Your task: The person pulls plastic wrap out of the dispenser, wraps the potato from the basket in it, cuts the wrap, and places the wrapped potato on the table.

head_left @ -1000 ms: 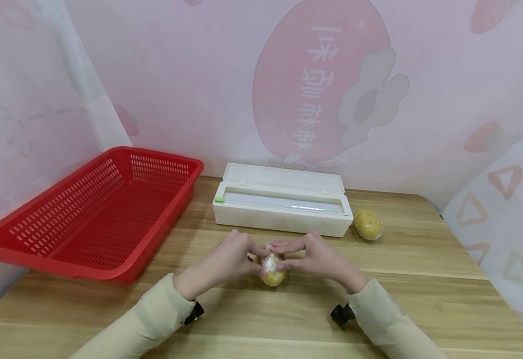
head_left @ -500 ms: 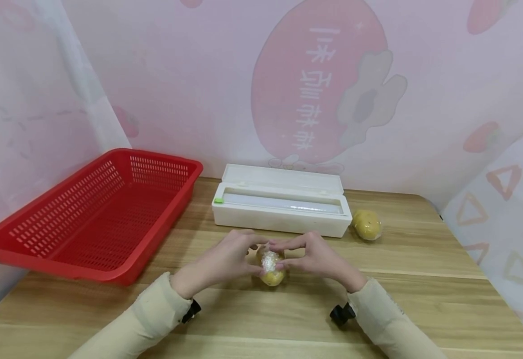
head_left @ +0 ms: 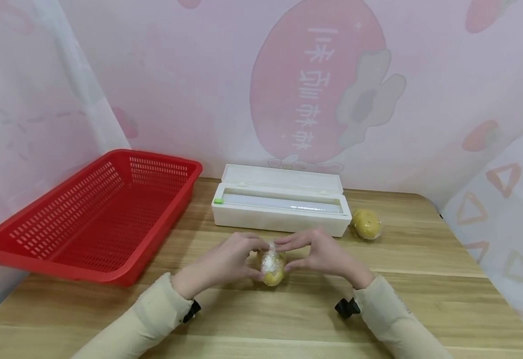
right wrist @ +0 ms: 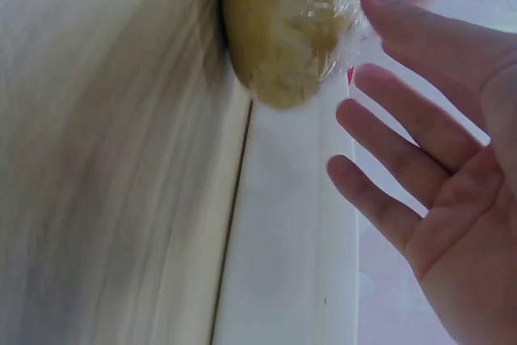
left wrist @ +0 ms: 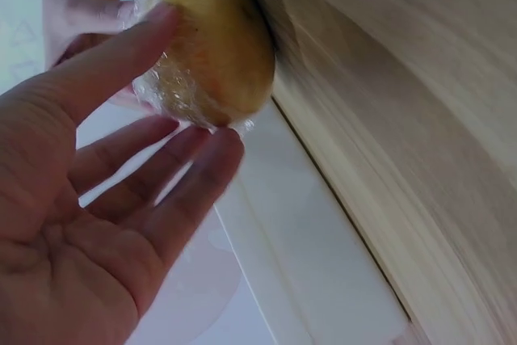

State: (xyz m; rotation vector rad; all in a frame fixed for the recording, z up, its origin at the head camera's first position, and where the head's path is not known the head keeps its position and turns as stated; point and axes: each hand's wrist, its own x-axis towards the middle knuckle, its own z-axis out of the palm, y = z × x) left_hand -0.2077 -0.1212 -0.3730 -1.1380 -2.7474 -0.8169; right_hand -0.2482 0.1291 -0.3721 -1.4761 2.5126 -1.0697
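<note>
A yellow potato (head_left: 272, 267) wrapped in clear cling film sits on the wooden table between the two hands, with the film bunched white on top. My left hand (head_left: 230, 259) holds it from the left; in the left wrist view its thumb lies on the potato (left wrist: 214, 46) and the fingertips (left wrist: 222, 139) meet the lower side. To the right, my right hand (head_left: 322, 254) has its fingers extended and spread. In the right wrist view the thumb (right wrist: 404, 18) comes right up to the film, while the other fingers stand apart from the potato (right wrist: 283, 38).
Behind the hands stands a white cling film dispenser (head_left: 281, 219), its lid raised and a roll inside. Another film-wrapped potato (head_left: 367, 224) lies at its right end. A large red plastic basket (head_left: 129, 274) takes up the left of the table (head_left: 400, 309).
My right hand has drawn back slightly to the right, its thumb and fingers coming off the potato. The left hand stays at the potato, which has hardly moved.
</note>
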